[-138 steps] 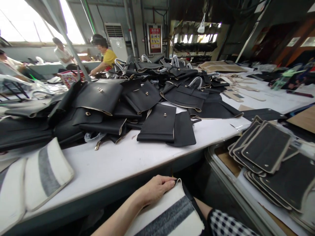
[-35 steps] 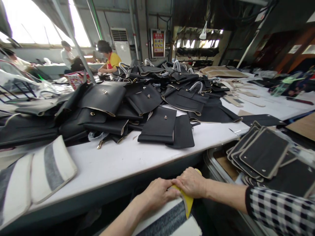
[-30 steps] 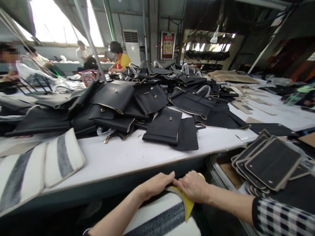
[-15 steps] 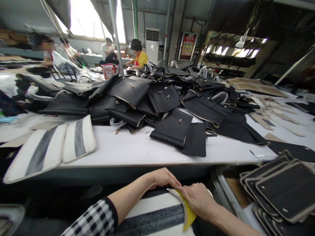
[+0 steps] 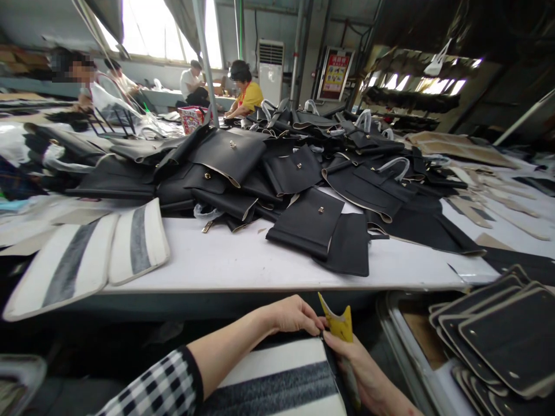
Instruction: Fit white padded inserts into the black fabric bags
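In the lower middle lies a white panel (image 5: pixel 281 361) with a broad dark grey stripe. My left hand (image 5: pixel 295 315) reaches across it, its thumb and fingers pinched at the panel's upper right corner. My right hand (image 5: pixel 358 358) is closed beside that corner, the thumb touching it and the fingertips close to the left ones. A curved yellow strip (image 5: pixel 340 323) with a notched upper end sticks up from my right hand and runs down behind the thumb. What exactly the fingertips pinch is too small to make out.
A white table (image 5: pixel 208 260) spans the view, heaped with black leather bag pieces (image 5: pixel 229 153). Similar striped panels (image 5: pixel 136 242) rest at its left edge. Black panels with pale edging (image 5: pixel 507 338) are stacked on the right, next to a metal-rimmed container (image 5: pixel 401 329). People sit working farther back.
My right hand has turned and moved slightly right. The yellow strip, earlier lying along the panel's right edge, now stands up from the hand, uncovering that edge.
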A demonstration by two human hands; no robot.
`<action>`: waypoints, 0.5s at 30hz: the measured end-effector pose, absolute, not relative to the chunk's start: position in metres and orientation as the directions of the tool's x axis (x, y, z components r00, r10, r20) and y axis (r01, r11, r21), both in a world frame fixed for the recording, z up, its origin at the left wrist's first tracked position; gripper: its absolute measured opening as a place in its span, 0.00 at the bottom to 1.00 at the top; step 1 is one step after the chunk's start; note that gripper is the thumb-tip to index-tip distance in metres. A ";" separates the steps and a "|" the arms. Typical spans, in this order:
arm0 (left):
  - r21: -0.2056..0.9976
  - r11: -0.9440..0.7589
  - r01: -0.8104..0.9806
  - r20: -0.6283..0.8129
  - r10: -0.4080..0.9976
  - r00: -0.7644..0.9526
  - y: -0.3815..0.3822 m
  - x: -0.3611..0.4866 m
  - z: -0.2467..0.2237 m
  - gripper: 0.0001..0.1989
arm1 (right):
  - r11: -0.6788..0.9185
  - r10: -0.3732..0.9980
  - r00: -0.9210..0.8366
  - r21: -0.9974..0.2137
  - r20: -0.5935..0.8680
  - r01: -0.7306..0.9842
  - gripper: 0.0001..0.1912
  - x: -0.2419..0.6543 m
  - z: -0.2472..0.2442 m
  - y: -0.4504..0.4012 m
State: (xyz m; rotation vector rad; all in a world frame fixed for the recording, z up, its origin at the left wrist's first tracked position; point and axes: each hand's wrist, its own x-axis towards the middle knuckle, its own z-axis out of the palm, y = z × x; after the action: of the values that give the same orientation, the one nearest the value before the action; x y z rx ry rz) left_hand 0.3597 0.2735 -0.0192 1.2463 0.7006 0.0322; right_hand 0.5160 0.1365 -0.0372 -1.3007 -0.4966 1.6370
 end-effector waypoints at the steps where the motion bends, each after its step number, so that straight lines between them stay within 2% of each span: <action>1: 0.879 0.344 0.330 -0.454 0.390 0.801 0.272 0.360 -0.019 0.13 | -0.452 0.864 0.017 -0.792 -0.503 -0.410 0.24 0.513 -0.038 0.137; 4: 0.897 0.299 0.325 -0.428 0.409 0.806 0.268 0.361 -0.020 0.11 | -0.467 0.874 -0.051 -0.809 -0.483 -0.357 0.20 0.509 -0.038 0.141; 8: 0.902 0.175 0.394 -0.430 0.445 0.786 0.269 0.361 -0.024 0.13 | -0.507 0.857 -0.024 -0.834 -0.515 -0.216 0.23 0.512 -0.038 0.146; 12: 0.881 0.056 0.469 -0.441 0.452 0.775 0.272 0.362 -0.019 0.12 | -0.558 0.830 0.001 -0.830 -0.558 0.019 0.24 0.516 -0.039 0.150; 15: 0.852 -0.014 0.523 -0.462 0.448 0.766 0.273 0.364 -0.006 0.09 | -0.490 0.866 0.009 -0.845 -0.500 0.213 0.25 0.522 -0.036 0.160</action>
State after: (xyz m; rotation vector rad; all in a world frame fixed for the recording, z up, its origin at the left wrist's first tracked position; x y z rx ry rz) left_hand 0.3637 0.2727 -0.0065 1.6396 0.7862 -0.0706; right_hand 0.5220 0.1596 -0.0363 -1.7352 -1.1096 1.5185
